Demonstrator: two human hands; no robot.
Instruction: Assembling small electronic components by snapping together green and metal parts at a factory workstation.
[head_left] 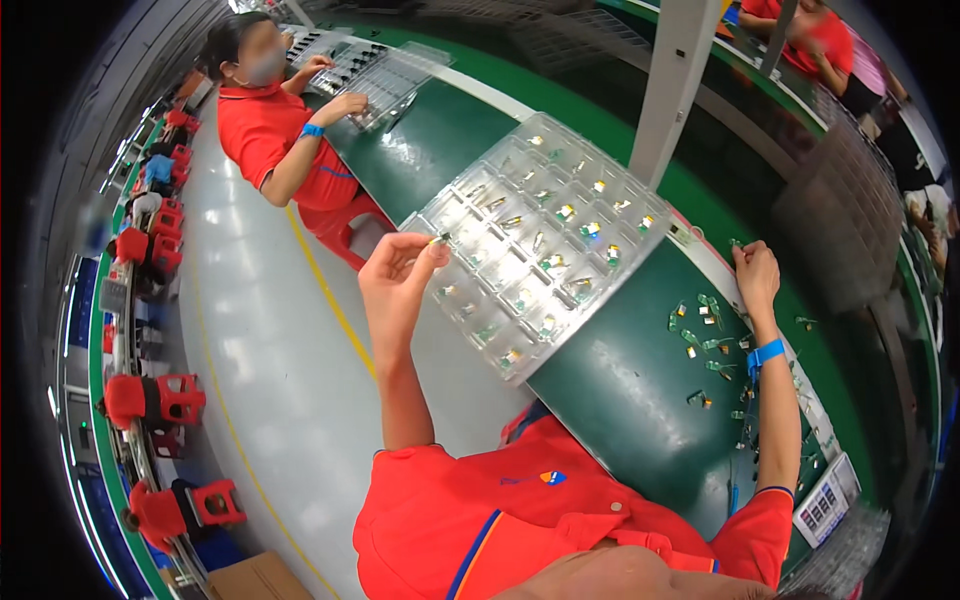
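Observation:
My left hand [398,280] is raised over the near left edge of a clear plastic compartment tray [512,267]. Thumb and forefinger pinch a small electronic part [441,239], too small to make out fully. Many tray pockets hold little circuit boards with green, white and gold pieces. On the right, my right hand [757,277] reaches to the far side of the green worktable [620,375]. Its fingertips close round a small green circuit board [736,243], partly hidden. A cluster of loose small boards [712,345] lies beside my right forearm, which wears a blue wristband [765,354].
A co-worker [290,130] in red sits farther up the bench, hands at another clear tray [395,85]. A grey post [675,90] rises behind my tray. A white labelled card [827,500] lies at the lower right. Red stools [180,400] line the left.

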